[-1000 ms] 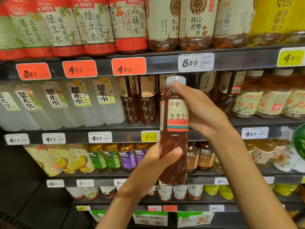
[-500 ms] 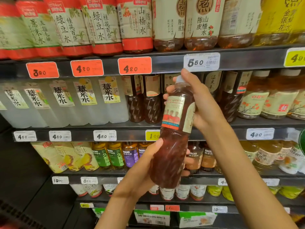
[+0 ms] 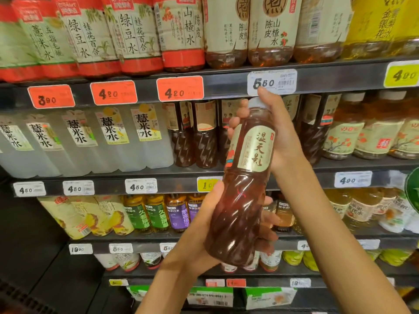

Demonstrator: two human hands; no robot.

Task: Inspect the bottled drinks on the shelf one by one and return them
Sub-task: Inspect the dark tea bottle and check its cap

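Brown bottle (image 3: 243,184) tilted — left hand (image 3: 204,225) grips base, right hand (image 3: 281,137) grips neck; turn slowly, keep label facing.

Glossy clear plastic bottle (image 3: 240,200), matt paper label (image 3: 255,148)

Three orange price tags (image 3: 113,92) sit along the left half of the top rail (image 3: 226,86) in front of me. A white tag (image 3: 272,82) marked 5.50 is right of them, and a yellow tag (image 3: 401,74) is at the right end. The second rail (image 3: 108,188) carries white 4.50 tags (image 3: 78,188) and a white 4.90 tag (image 3: 353,179). A round green sign (image 3: 413,189) cuts in at the right edge. Green-and-white boxes (image 3: 210,295) lie on the lowest shelf.
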